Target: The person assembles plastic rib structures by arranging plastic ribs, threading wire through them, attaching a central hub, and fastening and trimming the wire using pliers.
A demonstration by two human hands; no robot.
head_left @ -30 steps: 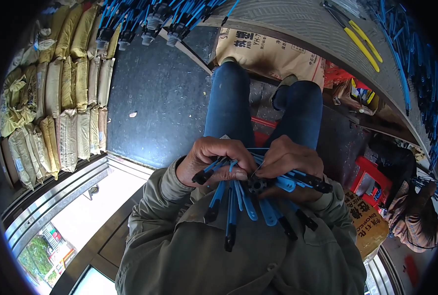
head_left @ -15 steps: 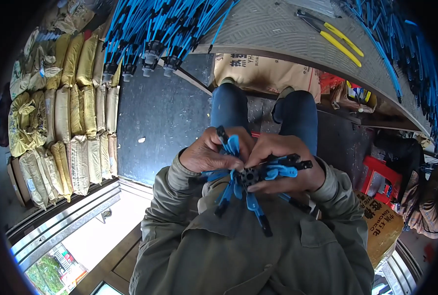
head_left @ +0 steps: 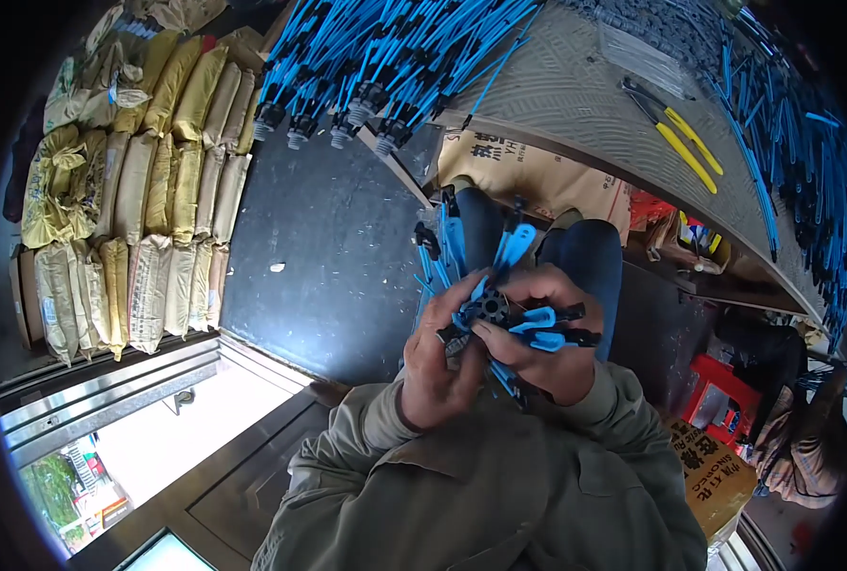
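Note:
Above my lap I hold a black round hub [head_left: 493, 305] with holes in its face and blue plastic arms [head_left: 515, 247] tipped in black spreading out around it. My left hand [head_left: 430, 357] grips it from the left, fingers closed near the hub. On the other side my right hand [head_left: 554, 354] is closed too, its thumb on the hub's edge and several blue arms sticking out past the fingers. Parts of the hub and the lower arms are hidden behind both hands.
A bundle of blue rods with black ends [head_left: 376, 67] lies on the patterned worktable [head_left: 556, 105]. Yellow-handled pliers [head_left: 685, 147] rest there too, with another blue pile [head_left: 804, 181] at right. Stacked sacks [head_left: 147, 190] stand at left, a carton [head_left: 718, 481] and red plastic object [head_left: 721, 400] at lower right.
The held piece has turned, its arms now pointing more up and right. My left hand has swung lower, from the piece's upper left to its lower left. The whole view has shifted.

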